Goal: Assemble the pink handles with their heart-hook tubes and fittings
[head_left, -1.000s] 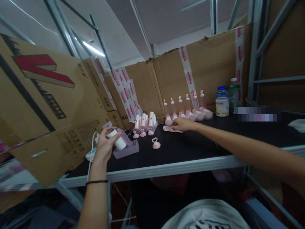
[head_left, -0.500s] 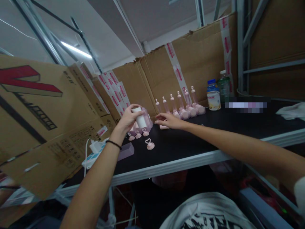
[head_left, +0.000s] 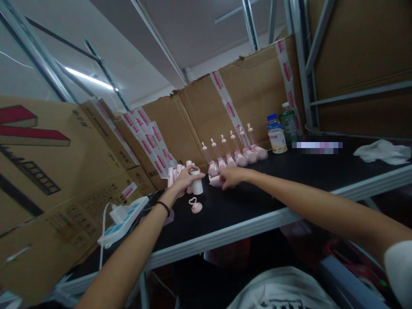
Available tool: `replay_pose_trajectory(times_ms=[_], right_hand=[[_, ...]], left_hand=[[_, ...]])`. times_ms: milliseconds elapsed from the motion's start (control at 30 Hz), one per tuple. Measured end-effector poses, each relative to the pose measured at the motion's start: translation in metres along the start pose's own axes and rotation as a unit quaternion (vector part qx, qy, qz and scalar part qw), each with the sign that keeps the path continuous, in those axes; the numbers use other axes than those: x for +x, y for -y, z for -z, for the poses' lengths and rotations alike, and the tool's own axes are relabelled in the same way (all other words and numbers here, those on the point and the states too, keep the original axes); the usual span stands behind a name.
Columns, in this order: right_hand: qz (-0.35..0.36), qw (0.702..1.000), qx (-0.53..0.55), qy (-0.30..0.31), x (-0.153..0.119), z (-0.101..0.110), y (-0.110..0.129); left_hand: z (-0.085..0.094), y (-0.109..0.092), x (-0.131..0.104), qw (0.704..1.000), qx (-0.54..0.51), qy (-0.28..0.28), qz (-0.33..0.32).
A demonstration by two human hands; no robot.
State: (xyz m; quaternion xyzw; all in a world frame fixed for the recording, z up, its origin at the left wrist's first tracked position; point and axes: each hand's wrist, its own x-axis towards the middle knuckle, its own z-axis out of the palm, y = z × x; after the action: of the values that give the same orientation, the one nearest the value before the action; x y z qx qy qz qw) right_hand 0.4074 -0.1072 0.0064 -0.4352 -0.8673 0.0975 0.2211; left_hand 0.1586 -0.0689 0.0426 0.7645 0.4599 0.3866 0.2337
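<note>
My left hand [head_left: 184, 179] is wrapped round a white cylinder [head_left: 197, 186], which stands upright at the black tabletop. Just in front of it lies a pale pink cap with a heart-shaped loop [head_left: 196, 207]. Behind and left of that hand are several pale pink cylinders [head_left: 170, 177], partly hidden by it. My right hand [head_left: 234, 177] is closed on the right end of a pale pink piece [head_left: 215, 180] lying on the table; its exact kind is unclear. Beyond it, several pink bottle-like pieces with looped tops [head_left: 240, 159] stand in a row.
A white power strip [head_left: 124, 221] lies on the left near a large carton [head_left: 64, 171]. At the back right stand a blue-capped bottle [head_left: 277, 139] and a green bottle [head_left: 289, 124], with a white cloth [head_left: 383, 151] farther right. A metal rail [head_left: 219, 242] edges the table front.
My left hand has brought the white cylinder down and away from the pink pieces. The fingers of my right hand, stretched out before, have closed on the pale pink piece. The view has shifted.
</note>
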Motion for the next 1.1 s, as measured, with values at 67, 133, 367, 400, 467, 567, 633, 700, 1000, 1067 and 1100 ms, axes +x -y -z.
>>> replay_pose_trajectory(times_ms=[67,133,367,400,467,567,633,700,1000,1067,1100], right_hand=[[-0.01,0.999,-0.037,0.027,-0.005,0.0,-0.001],[-0.023,0.996,-0.076,0.026,-0.008,-0.001,0.001],[-0.047,0.992,-0.115,-0.032,-0.013,0.001,0.002],[-0.039,0.992,-0.105,-0.058,-0.012,0.002,0.002],[-0.011,0.991,-0.081,-0.108,-0.009,0.003,0.002],[0.031,0.988,-0.058,-0.142,-0.003,0.003,0.006],[0.047,0.986,-0.049,-0.154,0.001,0.001,0.01],[0.061,0.984,-0.041,-0.161,0.005,-0.003,0.014],[0.116,0.979,-0.044,-0.162,0.009,-0.027,0.009],[0.123,0.977,-0.031,-0.173,0.01,-0.029,0.008],[0.125,0.976,-0.021,-0.179,0.01,-0.029,0.007]], left_hand=[[0.0,0.006,-0.003,0.999,0.035,0.011,-0.004],[-0.001,0.009,-0.004,0.998,0.065,0.018,-0.012],[0.02,-0.008,-0.008,0.989,0.134,0.034,-0.053],[0.029,-0.013,-0.012,0.988,0.14,0.029,-0.06],[0.052,-0.02,-0.026,0.986,0.153,0.02,-0.071],[0.093,-0.018,-0.061,0.976,0.204,0.012,-0.069],[0.117,-0.008,-0.09,0.959,0.278,0.027,-0.053],[0.134,0.007,-0.116,0.944,0.326,0.03,-0.034],[0.128,0.053,-0.132,0.959,0.282,0.03,-0.013],[0.124,0.051,-0.123,0.96,0.277,0.027,-0.025],[0.123,0.05,-0.118,0.961,0.273,0.026,-0.028]])
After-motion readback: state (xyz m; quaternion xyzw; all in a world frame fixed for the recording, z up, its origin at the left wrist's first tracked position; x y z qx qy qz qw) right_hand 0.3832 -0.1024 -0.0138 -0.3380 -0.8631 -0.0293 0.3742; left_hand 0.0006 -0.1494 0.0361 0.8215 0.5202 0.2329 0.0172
